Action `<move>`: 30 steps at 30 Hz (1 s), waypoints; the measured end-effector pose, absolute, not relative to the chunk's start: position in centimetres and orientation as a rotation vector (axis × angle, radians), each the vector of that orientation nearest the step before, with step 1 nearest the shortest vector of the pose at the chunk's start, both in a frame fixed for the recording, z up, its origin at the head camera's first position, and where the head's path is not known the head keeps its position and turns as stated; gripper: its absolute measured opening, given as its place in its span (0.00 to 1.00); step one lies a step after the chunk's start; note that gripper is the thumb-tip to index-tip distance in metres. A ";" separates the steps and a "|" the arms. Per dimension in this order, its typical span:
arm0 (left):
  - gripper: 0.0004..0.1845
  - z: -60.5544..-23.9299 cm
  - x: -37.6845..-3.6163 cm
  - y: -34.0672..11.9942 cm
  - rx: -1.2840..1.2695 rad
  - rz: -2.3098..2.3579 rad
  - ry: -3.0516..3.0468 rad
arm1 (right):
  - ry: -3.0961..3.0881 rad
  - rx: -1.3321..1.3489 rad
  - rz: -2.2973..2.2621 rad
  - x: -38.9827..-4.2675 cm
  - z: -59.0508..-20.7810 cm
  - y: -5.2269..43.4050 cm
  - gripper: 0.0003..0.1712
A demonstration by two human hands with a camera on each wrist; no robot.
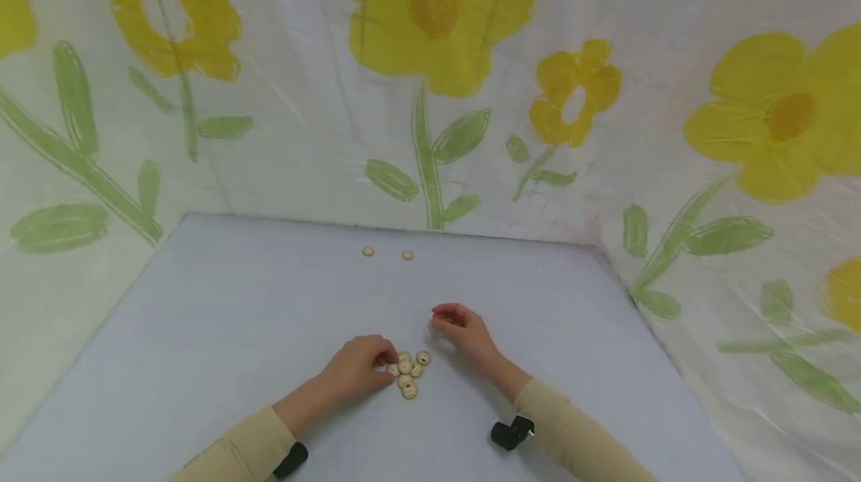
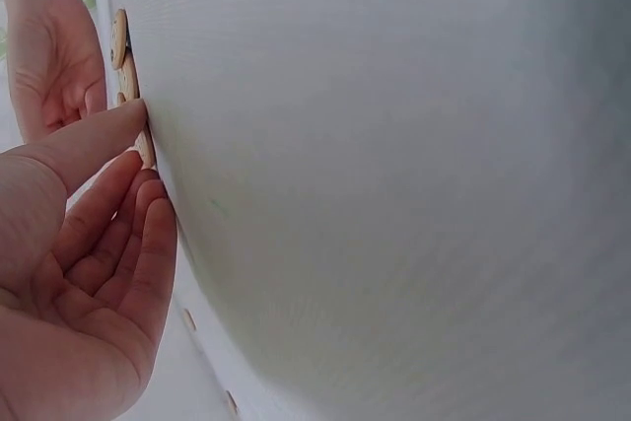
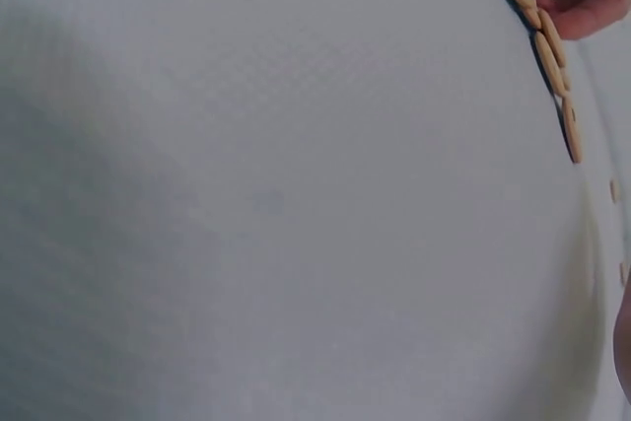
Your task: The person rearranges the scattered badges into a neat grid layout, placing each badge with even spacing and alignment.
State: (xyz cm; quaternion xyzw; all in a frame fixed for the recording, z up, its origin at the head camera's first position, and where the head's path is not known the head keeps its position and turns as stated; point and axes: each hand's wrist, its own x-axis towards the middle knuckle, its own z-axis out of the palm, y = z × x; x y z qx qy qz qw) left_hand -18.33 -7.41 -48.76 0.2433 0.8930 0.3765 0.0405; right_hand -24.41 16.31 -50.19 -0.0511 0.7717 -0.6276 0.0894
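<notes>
Small round wooden discs [image 1: 406, 367] with dark markings lie bunched on the table in the head view, some overlapping. At the left edge of this bunch is my left hand [image 1: 356, 366], its thumb and fingertips bent around a disc [image 1: 393, 371]. The left wrist view shows the same hand [image 2: 99, 293] from the palm side, with thumb and fingertips at the edge of the discs. My right hand [image 1: 467, 332] hovers up and right of the bunch, fingers loosely bent, with nothing visible in it. Only a sliver of that hand [image 3: 623, 342] shows in the right wrist view.
Two more discs, one on the left [image 1: 368, 251] and one on the right [image 1: 407, 255], lie near the far edge of the pale table [image 1: 235, 295]. White sheeting [image 1: 289, 146] with painted yellow flowers stands behind and along both sides.
</notes>
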 end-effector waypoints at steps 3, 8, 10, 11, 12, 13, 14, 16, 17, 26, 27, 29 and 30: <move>0.08 -48.9 -18.4 -7.4 0.765 1.160 2.738 | 2.283 -0.167 -1.836 -23.9 -50.1 16.4 0.19; 0.08 -48.8 -18.4 -7.4 0.784 1.161 2.754 | 2.286 -0.196 -1.819 -22.9 -49.9 16.4 0.17; 0.08 -48.8 -18.3 -7.4 0.782 1.159 2.758 | 2.298 -0.209 -1.818 -22.4 -50.0 16.4 0.17; 0.08 -48.7 -18.3 -7.4 0.779 1.159 2.757 | 2.301 -0.214 -1.815 -22.2 -50.0 16.4 0.16; 0.08 -48.7 -18.3 -7.4 0.779 1.158 2.758 | 2.304 -0.220 -1.810 -21.8 -49.7 16.4 0.16; 0.08 -48.7 -18.3 -7.4 0.781 1.161 2.758 | 2.304 -0.224 -1.802 -21.6 -49.7 16.4 0.15; 0.08 -48.7 -18.3 -7.5 0.779 1.165 2.757 | 2.307 -0.234 -1.789 -21.5 -49.7 16.5 0.15; 0.08 -48.7 -18.3 -7.5 0.779 1.167 2.760 | 2.298 -0.249 -1.780 -21.2 -49.7 16.6 0.14; 0.09 -48.8 -18.3 -7.5 0.783 1.167 2.763 | 2.295 -0.252 -1.776 -21.1 -49.7 16.7 0.14; 0.08 -49.0 -18.5 -7.5 0.781 1.169 2.767 | 2.307 -0.316 -1.716 -20.2 -50.5 17.0 0.16; 0.08 -49.0 -18.5 -7.5 0.781 1.169 2.763 | 2.313 -0.326 -1.703 -20.1 -50.5 17.1 0.16; 0.08 -49.0 -18.5 -7.5 0.779 1.169 2.758 | 2.319 -0.335 -1.686 -19.8 -50.6 17.1 0.16; 0.08 -49.0 -18.5 -7.5 0.777 1.162 2.758 | 2.326 -0.343 -1.677 -19.7 -50.6 17.1 0.15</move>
